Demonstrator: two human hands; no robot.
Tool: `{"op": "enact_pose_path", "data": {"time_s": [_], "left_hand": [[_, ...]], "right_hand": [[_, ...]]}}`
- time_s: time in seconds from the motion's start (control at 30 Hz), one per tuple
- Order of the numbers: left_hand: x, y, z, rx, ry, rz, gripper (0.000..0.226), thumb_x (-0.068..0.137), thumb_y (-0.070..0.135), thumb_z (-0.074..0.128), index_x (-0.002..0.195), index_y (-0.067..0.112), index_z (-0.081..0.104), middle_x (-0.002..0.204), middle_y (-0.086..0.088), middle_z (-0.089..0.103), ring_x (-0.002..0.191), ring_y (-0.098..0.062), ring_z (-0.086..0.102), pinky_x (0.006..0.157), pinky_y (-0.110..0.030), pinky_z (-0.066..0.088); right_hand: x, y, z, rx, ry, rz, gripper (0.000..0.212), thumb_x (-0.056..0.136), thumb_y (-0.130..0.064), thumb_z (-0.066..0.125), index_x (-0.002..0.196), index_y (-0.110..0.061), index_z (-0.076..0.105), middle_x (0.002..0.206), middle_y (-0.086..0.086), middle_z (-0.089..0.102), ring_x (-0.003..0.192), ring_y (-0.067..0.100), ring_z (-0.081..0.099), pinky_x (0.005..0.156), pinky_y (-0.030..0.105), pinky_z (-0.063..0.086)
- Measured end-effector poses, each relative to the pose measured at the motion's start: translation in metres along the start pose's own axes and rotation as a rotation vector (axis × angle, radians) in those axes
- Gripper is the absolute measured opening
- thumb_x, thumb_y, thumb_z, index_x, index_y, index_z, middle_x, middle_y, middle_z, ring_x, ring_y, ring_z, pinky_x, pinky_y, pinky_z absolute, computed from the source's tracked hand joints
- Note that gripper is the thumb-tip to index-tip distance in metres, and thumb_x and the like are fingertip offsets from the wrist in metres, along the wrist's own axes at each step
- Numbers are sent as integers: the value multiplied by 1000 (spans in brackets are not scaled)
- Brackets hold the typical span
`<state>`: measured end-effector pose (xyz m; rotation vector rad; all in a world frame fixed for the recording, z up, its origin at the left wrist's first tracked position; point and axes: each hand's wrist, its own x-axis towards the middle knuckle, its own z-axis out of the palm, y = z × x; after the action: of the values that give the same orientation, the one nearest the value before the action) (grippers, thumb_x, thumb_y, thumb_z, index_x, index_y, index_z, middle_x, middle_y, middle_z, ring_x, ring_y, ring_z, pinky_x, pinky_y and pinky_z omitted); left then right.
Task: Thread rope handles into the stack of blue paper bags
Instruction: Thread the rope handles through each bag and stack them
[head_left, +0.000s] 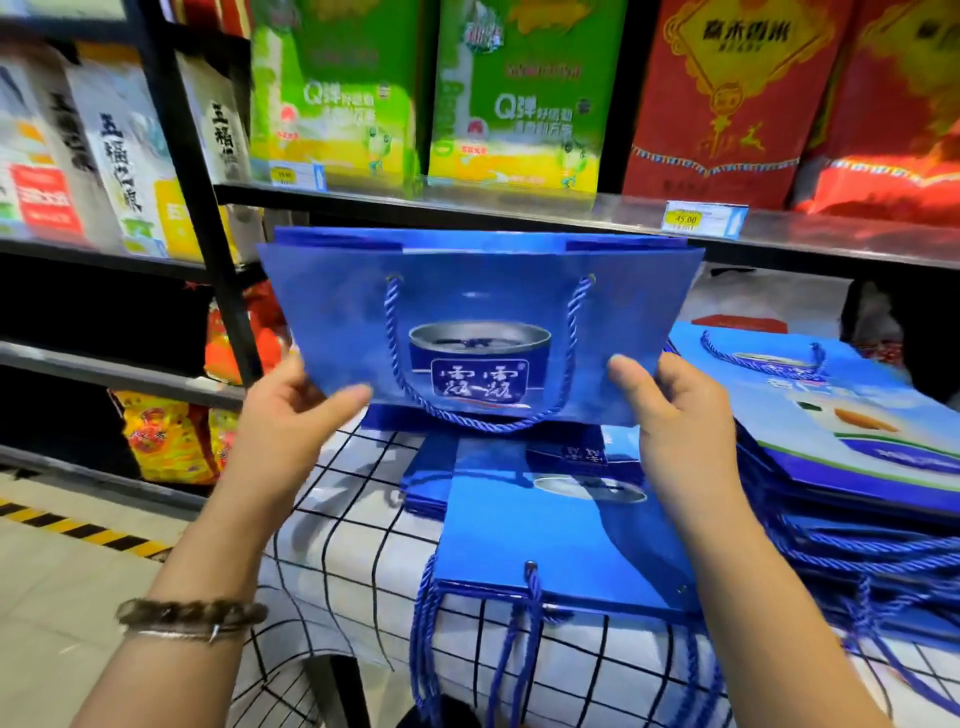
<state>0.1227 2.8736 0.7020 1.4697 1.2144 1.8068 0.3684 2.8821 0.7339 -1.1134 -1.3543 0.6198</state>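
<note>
- Head view: the left hand (291, 410) pinches the lower left edge of a blue paper bag (483, 306), thumb on the printed face and fingers behind it.
- The bag is held up flat between the two hands. Its long axis runs from one hand to the other, with the mouth edge on top.
- Its rope handle (393, 338) sits in both front holes and loops down to the bottom edge, so I'd judge this face is threaded.
- The right hand (670, 410) grips the lower right edge the same way.
- Under the hands, nearer the right one, another bag (545, 535) lies flat on the checked counter (337, 545), with cords trailing over the near edge.
- Just right of the right hand is the stack of bags (831, 441) with handles in. It looks like the natural place to set this bag down.
- Beyond the hands, shop shelves (467, 205) carry boxed goods.
</note>
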Motion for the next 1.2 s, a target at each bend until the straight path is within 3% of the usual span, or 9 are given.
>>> {"op": "enact_pose_path", "data": {"time_s": [0.13, 0.2, 0.47, 0.57, 0.77, 0.87, 1.0, 1.1, 1.2], "left_hand": [[10, -8, 3, 82, 14, -38, 29, 81, -9, 59, 77, 20, 59, 60, 24, 66, 58, 7, 59, 63, -16, 49], [23, 6, 4, 34, 75, 62, 31, 83, -8, 57, 73, 21, 55, 57, 22, 63, 57, 5, 53, 65, -22, 47], [78, 97, 27, -44, 48, 269, 17, 79, 23, 59, 96, 21, 60, 80, 22, 68, 76, 2, 62, 73, -20, 50], [93, 120, 48, 46, -63, 237, 6, 87, 16, 60, 88, 22, 60, 56, 26, 63, 54, 11, 56, 56, -12, 48], [104, 130, 129, -29, -306, -4, 19, 89, 15, 59, 75, 3, 60, 41, 9, 56, 36, 3, 48, 44, -13, 39], [98, 115, 184, -167, -502, -190, 12, 89, 13, 57, 88, 3, 65, 64, 2, 69, 66, -15, 64, 69, -27, 51], [86, 84, 249, -213, -551, -469, 12, 85, 2, 59, 74, 9, 61, 59, -4, 64, 48, -14, 56, 46, -18, 47], [72, 56, 281, -174, -519, -557, 13, 78, -3, 61, 69, 7, 60, 60, -8, 58, 51, -19, 44, 48, -21, 35], [66, 16, 298, -49, -455, -542, 26, 78, 0, 63, 56, 8, 53, 57, -10, 56, 54, -21, 46, 53, -26, 38]], "right_hand": [[2, -16, 3, 259, -8, -40, 44, 71, -41, 63, 77, 2, 58, 72, 22, 57, 71, 10, 44, 66, 25, 38], [7, -28, -2, 293, -72, -82, 5, 78, -18, 66, 78, -15, 62, 68, 0, 67, 65, 0, 52, 62, 12, 41], [46, -66, -23, 86, 24, -168, 12, 79, -4, 66, 79, -15, 62, 75, -5, 65, 58, -7, 54, 59, 13, 48], [60, -91, -55, -23, 5, -147, 15, 77, -5, 68, 72, -18, 62, 68, -8, 65, 53, -3, 55, 53, 16, 48], [79, -122, -146, -80, -73, 44, 12, 67, -11, 67, 78, -6, 69, 61, 3, 70, 48, 19, 64, 56, 38, 56], [94, -106, -184, -212, -2, 167, 24, 67, -10, 70, 89, -4, 68, 81, 18, 70, 70, 32, 65, 78, 53, 52], [120, -49, -229, -322, 103, 333, 52, 54, -22, 81, 96, 4, 65, 70, 21, 64, 60, 25, 61, 63, 37, 53], [132, -1, -241, -352, 195, 458, 28, 73, -2, 70, 98, 9, 64, 47, 8, 63, 34, 14, 55, 43, 22, 50], [143, 43, -239, -541, 212, 536, 37, 74, -8, 73, 97, 18, 62, 78, 24, 65, 59, 18, 56, 63, 29, 43]]}}
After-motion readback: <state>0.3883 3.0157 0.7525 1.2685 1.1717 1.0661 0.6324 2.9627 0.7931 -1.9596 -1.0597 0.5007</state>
